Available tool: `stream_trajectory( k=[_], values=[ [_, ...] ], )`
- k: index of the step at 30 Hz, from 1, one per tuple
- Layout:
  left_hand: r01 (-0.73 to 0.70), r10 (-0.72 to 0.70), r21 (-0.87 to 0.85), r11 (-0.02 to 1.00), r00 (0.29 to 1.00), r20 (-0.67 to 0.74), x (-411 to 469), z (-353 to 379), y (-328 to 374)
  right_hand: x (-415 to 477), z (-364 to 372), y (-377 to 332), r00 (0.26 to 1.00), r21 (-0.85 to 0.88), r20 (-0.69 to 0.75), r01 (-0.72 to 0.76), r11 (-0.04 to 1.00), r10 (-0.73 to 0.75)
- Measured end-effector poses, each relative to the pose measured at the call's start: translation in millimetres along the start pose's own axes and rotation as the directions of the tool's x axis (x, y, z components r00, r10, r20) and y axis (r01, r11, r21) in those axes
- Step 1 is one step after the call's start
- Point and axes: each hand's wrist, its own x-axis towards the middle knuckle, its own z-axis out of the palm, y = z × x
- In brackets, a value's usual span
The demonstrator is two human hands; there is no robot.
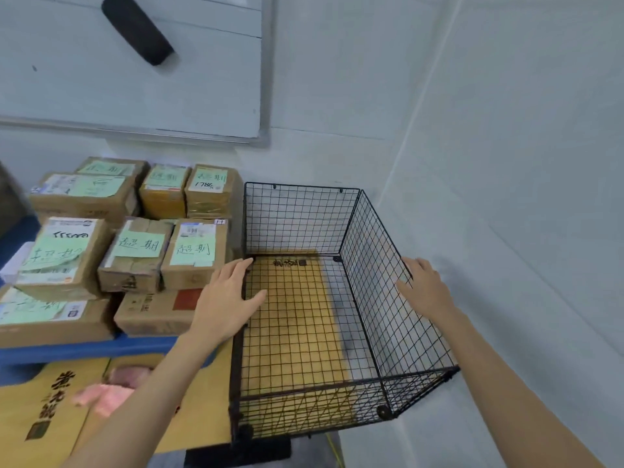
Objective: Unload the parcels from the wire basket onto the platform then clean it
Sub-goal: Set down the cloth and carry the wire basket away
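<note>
The black wire basket (300,214) stands on the floor at centre right, with no parcels inside; a flat sheet of brown cardboard shows through its mesh bottom. My left hand (226,295) rests on the basket's left rim, fingers straight and thumb over the inside. My right hand (422,288) lies against the top of the right wire wall with relaxed fingers. Several cardboard parcels (135,255) with green paper labels are stacked on the blue platform (87,347) to the left of the basket.
A pink cloth (108,395) lies on a flat printed cardboard (37,410) at the lower left. A whiteboard (135,65) with a black eraser (136,28) hangs on the wall behind. White walls close in behind and to the right of the basket.
</note>
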Motion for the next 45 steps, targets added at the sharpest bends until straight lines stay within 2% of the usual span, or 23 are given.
stream_trajectory(
  k=[6, 11, 18, 22, 26, 37, 45],
  values=[
    [0.100, -0.103, -0.095, 0.990, 0.994, -0.031, 6, 16, 8, 22, 11, 14, 0.997, 0.156, 0.047, 0.053, 0.986, -0.061],
    [0.184, -0.198, -0.169, 0.968, 0.978, -0.068, 11, 25, 4, 26, 23, 23, 0.993, 0.249, -0.035, 0.118, 0.961, -0.113],
    [0.185, -0.203, -0.163, 0.969, 0.974, -0.101, 11, 29, -1, 32, 28, 26, 0.990, 0.344, -0.097, 0.128, 0.930, -0.101],
    [0.173, -0.198, -0.215, 0.961, 0.974, -0.105, 11, 30, -1, 33, 29, 26, 0.994, 0.396, -0.062, 0.105, 0.912, -0.088],
    [0.171, -0.202, -0.266, 0.949, 0.975, -0.095, 11, 30, -1, 36, 30, 29, 0.996, 0.523, 0.019, 0.068, 0.850, -0.092],
    [0.184, -0.215, -0.308, 0.933, 0.974, -0.068, 11, 32, -1, 37, 34, 29, 0.995, 0.542, 0.046, 0.049, 0.839, -0.088],
    [0.211, -0.254, -0.460, 0.862, 0.967, -0.031, 12, 39, -12, 39, 33, 25, 0.994, 0.521, 0.081, 0.016, 0.853, -0.068]
  ],
)
